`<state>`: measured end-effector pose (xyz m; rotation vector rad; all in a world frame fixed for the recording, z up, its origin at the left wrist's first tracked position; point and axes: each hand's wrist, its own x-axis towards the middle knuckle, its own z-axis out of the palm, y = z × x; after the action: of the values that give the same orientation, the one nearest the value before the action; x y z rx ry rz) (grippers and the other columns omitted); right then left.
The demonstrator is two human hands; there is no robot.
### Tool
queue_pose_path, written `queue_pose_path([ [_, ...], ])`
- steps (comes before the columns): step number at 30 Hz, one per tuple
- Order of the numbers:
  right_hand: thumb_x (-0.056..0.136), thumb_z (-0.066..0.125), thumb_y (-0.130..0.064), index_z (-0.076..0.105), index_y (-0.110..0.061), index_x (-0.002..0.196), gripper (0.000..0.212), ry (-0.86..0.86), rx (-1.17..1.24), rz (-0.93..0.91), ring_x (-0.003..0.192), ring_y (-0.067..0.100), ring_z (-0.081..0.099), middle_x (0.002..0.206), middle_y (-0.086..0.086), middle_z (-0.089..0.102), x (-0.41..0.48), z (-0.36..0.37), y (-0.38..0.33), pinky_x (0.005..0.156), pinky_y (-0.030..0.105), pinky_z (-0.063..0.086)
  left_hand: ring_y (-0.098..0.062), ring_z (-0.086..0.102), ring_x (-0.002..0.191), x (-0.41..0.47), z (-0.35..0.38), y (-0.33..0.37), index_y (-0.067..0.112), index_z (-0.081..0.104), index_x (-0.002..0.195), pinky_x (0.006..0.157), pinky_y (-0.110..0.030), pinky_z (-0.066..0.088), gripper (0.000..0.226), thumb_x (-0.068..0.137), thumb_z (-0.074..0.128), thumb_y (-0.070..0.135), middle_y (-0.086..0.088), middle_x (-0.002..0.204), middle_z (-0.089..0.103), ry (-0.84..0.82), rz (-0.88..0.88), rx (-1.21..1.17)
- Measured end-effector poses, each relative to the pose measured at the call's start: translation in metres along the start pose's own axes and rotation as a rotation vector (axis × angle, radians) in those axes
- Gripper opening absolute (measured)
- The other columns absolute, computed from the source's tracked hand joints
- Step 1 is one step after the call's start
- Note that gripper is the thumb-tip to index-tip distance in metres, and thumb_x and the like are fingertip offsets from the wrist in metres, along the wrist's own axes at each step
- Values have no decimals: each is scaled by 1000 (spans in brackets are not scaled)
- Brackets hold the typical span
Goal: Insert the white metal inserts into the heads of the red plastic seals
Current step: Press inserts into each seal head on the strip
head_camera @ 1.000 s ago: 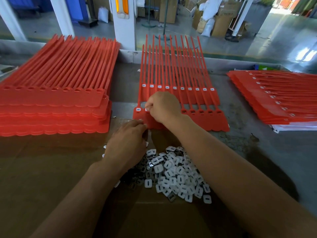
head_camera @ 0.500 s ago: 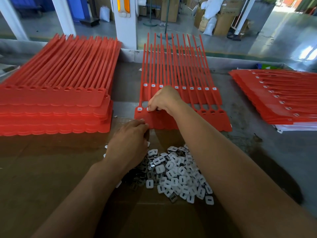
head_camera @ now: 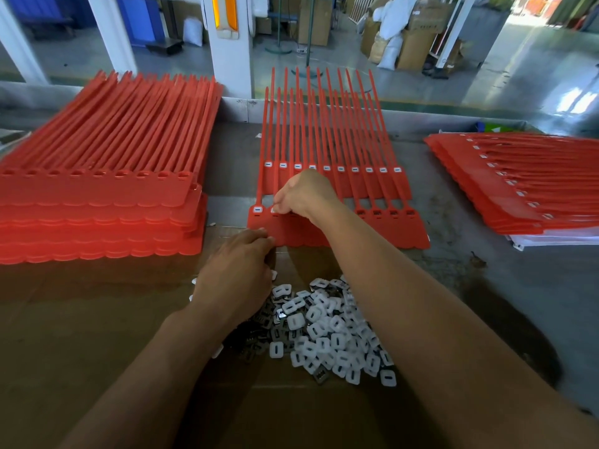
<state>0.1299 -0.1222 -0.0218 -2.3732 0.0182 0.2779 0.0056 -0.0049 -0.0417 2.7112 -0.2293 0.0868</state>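
Head view: the front strip of red seals (head_camera: 405, 234) lies at the middle of the worktop (head_camera: 470, 286), heads toward the person and tails pointing away. Its leftmost head carries a seated insert (head_camera: 258, 209). At the second head, the right hand (head_camera: 304, 196) has its fingers curled down, pinching a white insert (head_camera: 274, 209) against the red plastic. Several heads at the strip's right end show dark slots. A rear strip of seals (head_camera: 324, 140) lies just behind it, with a white piece in each head along its row. The left hand (head_camera: 233, 277) sits at the front strip's near edge with fingertips bent against it; whether it holds anything is hidden. Just beside that hand, under the right forearm, is a loose pile of white inserts (head_camera: 324, 328) on a brown cardboard sheet (head_camera: 97, 335). A tall stack of red seals (head_camera: 97, 202) stands at the left, and a lower fitted stack (head_camera: 518, 189) lies at the right.
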Motion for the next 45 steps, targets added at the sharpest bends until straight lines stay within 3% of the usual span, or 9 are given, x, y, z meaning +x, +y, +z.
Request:
queue_pose_path([
  [3,81,67,-9,69,-11,105,24,-44,59,-109,112,18,56,116,6,65,-24,-6,4,92,27,44,-14,30,133,1,0,-1,19,45,135,107,-29,23,51,84,54,14,5,146,35,-1,2,2],
  [6,79,70,-9,69,-15,91,13,-53,190,-181,97,9,58,99,-2,67,-47,-15,5,79,19,42,-15,30,133,1,1,-1,19,45,135,108,-31,23,52,84,54,14,4,146,35,-8,3,-7],
  [10,77,73,-15,65,-28,71,16,-207,-32,-252,76,1,54,75,-16,59,-74,-21,4,75,22,42,-16,31,133,1,0,-2,19,47,133,110,-33,26,51,84,49,9,3,146,36,-15,3,-44],
  [18,78,72,-18,69,-12,91,15,-286,-295,-310,75,11,58,81,-2,62,-98,-6,-2,64,21,45,-18,36,131,3,-1,-6,17,57,125,110,-36,28,42,87,45,3,1,143,42,-16,11,-137],
  [23,80,66,-14,65,-9,101,21,-231,-387,-317,90,21,61,97,7,65,-98,6,-1,80,35,52,-19,38,129,4,-1,-6,12,61,119,106,-38,32,45,80,46,-5,0,141,44,-21,23,-145],
  [31,84,61,-11,66,-9,103,20,-265,-347,-321,94,20,60,102,7,65,-99,4,1,84,34,51,-18,36,131,3,0,-5,16,60,121,108,-36,31,42,84,47,1,0,143,41,-8,13,-112],
  [34,85,60,-9,70,-9,100,18,-280,-293,-324,92,17,61,98,5,67,-98,-2,5,81,29,51,-17,36,131,3,0,-4,19,58,123,108,-33,29,45,84,46,1,1,143,40,-7,27,-96],
  [37,82,67,-16,72,-18,96,15,-327,-203,-320,79,-2,58,85,-13,66,-100,-16,9,67,8,44,-17,34,132,4,0,-4,17,52,129,110,-32,27,48,85,44,0,0,144,39,0,16,-79],
  [45,75,75,-18,64,-31,74,17,-417,-280,-262,79,-2,58,78,-17,62,-103,-38,30,75,20,49,-15,30,134,4,0,-2,18,47,133,112,-35,24,50,86,41,1,4,146,36,-7,-31,-74],
])
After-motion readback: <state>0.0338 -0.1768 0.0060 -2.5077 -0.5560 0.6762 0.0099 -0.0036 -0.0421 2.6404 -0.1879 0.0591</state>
